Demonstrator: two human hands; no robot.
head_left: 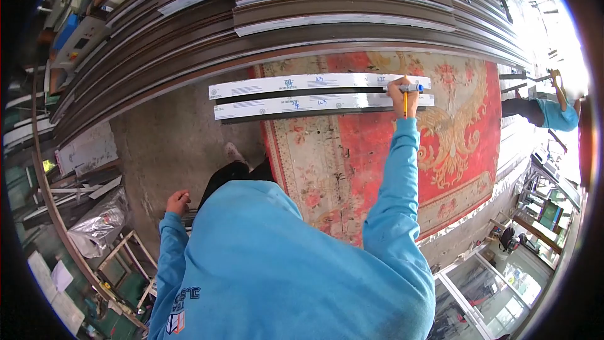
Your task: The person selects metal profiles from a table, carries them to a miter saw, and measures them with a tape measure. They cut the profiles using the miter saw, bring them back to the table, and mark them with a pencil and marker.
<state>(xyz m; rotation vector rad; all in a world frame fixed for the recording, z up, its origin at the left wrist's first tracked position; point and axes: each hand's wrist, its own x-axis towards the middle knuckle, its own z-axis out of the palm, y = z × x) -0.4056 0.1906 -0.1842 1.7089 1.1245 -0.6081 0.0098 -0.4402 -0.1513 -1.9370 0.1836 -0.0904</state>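
Two long frame profiles lie side by side on the carpet, the upper profile (pixel 270 85) and the lower profile (pixel 264 108). White printed film covers their faces, with blue handwritten marks on it. Near their right ends, my right hand (pixel 397 96) is closed around a grey marker with a blue end (pixel 415 88). A yellow pencil (pixel 406 113) also sits in that hand's grip. My left hand (pixel 178 202) hangs low beside my leg, away from the profiles, its fingers curled; whatever it may hold is hidden.
Long brown profiles (pixel 340 9) are stacked across the far side. A red patterned carpet (pixel 377 170) lies beneath the work. At far right is another person in blue (pixel 559 114). Foil-wrapped material (pixel 100 223) and frames stand left; a glazed white frame (pixel 484 296) is lower right.
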